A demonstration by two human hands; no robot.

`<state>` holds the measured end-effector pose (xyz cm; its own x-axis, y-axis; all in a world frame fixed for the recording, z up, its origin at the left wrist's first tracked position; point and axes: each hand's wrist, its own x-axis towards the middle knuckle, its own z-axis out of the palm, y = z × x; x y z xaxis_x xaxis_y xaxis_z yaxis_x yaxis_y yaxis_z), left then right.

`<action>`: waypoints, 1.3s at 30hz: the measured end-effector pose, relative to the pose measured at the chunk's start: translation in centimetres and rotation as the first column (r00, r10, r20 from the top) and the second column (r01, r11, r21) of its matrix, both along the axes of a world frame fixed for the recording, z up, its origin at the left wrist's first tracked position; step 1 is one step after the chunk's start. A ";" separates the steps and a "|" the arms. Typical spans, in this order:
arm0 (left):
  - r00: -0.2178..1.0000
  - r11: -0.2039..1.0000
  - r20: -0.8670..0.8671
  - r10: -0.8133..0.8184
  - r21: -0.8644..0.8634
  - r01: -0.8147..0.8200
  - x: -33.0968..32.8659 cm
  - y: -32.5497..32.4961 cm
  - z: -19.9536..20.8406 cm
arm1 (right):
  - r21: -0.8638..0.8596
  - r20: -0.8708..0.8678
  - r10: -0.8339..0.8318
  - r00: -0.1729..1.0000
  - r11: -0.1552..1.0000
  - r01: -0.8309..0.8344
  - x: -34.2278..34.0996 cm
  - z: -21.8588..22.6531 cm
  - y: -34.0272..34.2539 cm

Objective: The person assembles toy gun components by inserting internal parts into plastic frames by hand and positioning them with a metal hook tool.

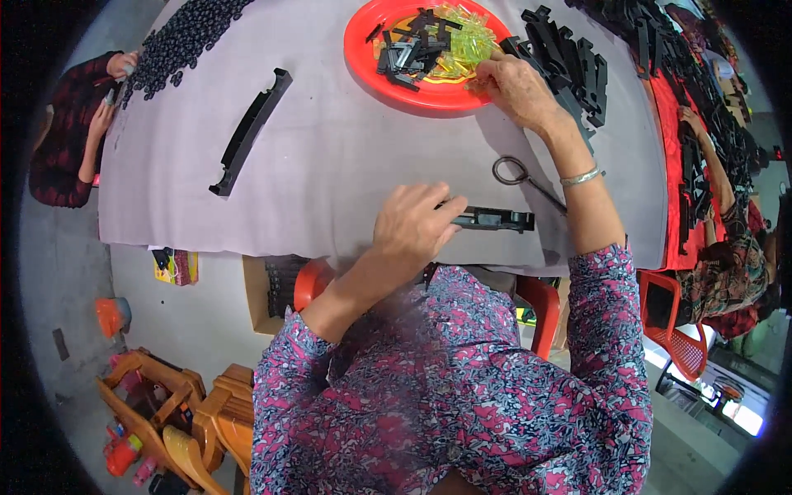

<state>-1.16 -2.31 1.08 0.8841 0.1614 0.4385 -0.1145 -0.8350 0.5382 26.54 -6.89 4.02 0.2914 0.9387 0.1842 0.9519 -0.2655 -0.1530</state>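
My left hand (415, 224) presses down on one end of a long black plastic part (495, 219) lying on the grey table (330, 165) near its front edge. My right hand (513, 85) reaches into a red tray (363, 49) at the back, fingertips among yellow-green clear pieces (462, 41) and small black pieces (417, 49). Whether it pinches one is hidden by the fingers. A bangle sits on that wrist. Scissors (520, 175) lie between the two hands.
A curved black bar (250, 130) lies at the left. Stacked black parts (569, 62) stand right of the tray, a heap of small black pieces (181, 37) far left. Other people sit at the left (70, 132) and right (718, 247). Red chairs and wooden stools are below.
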 end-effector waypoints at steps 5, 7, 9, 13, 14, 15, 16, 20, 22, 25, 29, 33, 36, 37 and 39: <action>1.000 1.000 -0.010 0.010 -0.003 -0.010 0.2 0.0 -0.1 | -0.042 -0.067 0.044 0.997 0.998 -0.047 0.8 0.1 -0.2; 1.000 1.000 -0.003 0.005 -0.006 -0.005 0.5 0.0 0.2 | -0.020 -0.084 0.105 0.991 0.994 -0.107 1.8 -0.2 -0.2; 1.000 1.000 -0.012 0.010 -0.016 -0.011 0.5 0.1 0.2 | -0.041 -0.112 0.195 0.974 0.979 -0.201 2.6 -0.4 0.3; 1.000 1.000 0.019 0.016 -0.021 -0.016 0.8 0.3 0.2 | 0.022 -0.203 0.344 0.917 0.938 -0.347 3.6 -0.2 0.0; 0.999 1.000 0.023 0.023 -0.004 -0.023 0.9 0.3 0.3 | 0.016 -0.213 0.333 0.919 0.941 -0.338 4.1 -0.6 -0.1; 1.000 1.000 0.012 0.024 -0.004 -0.024 0.9 0.2 0.4 | 0.247 -0.166 0.538 0.826 0.834 -0.494 4.5 -1.1 -0.3; 1.000 1.000 0.008 0.021 -0.009 -0.021 1.0 0.1 0.3 | 0.454 -0.066 0.711 0.700 0.647 -0.613 4.4 -1.3 0.0; 0.999 0.999 -0.004 0.041 -0.014 -0.041 0.8 0.3 0.2 | 0.055 -0.269 0.075 0.960 0.997 -0.062 -0.7 1.0 -3.7; 0.999 0.999 -0.016 0.030 -0.021 -0.031 0.6 0.3 0.2 | 0.135 -0.286 0.115 0.951 0.988 -0.079 -4.1 2.2 -6.0; 1.000 0.999 -0.026 0.016 -0.047 -0.017 0.4 0.7 0.5 | 0.146 -0.446 0.145 0.883 0.985 -0.088 -7.7 2.1 -9.2; 0.998 1.000 -0.054 -0.007 -0.015 0.006 0.3 1.5 1.2 | 0.096 -0.555 0.073 0.828 0.995 -0.023 -11.3 2.1 -11.5; 0.999 1.000 -0.049 -0.007 -0.031 0.005 0.4 1.4 0.7 | 0.155 -0.531 0.040 0.846 0.987 0.050 -13.7 1.6 -11.9; 0.997 0.997 -0.072 -0.019 -0.076 0.014 0.3 1.5 0.8 | 0.172 -0.455 0.021 0.890 0.983 0.065 -14.3 1.1 -11.7; 0.997 0.997 -0.073 -0.018 -0.077 0.012 0.2 1.5 0.8 | 0.189 -0.412 0.032 0.911 0.981 0.051 -14.4 0.9 -11.7; 0.998 0.996 -0.069 -0.014 -0.088 0.007 0.2 1.3 0.7 | 0.210 -0.353 0.059 0.934 0.978 0.017 -14.5 0.7 -11.5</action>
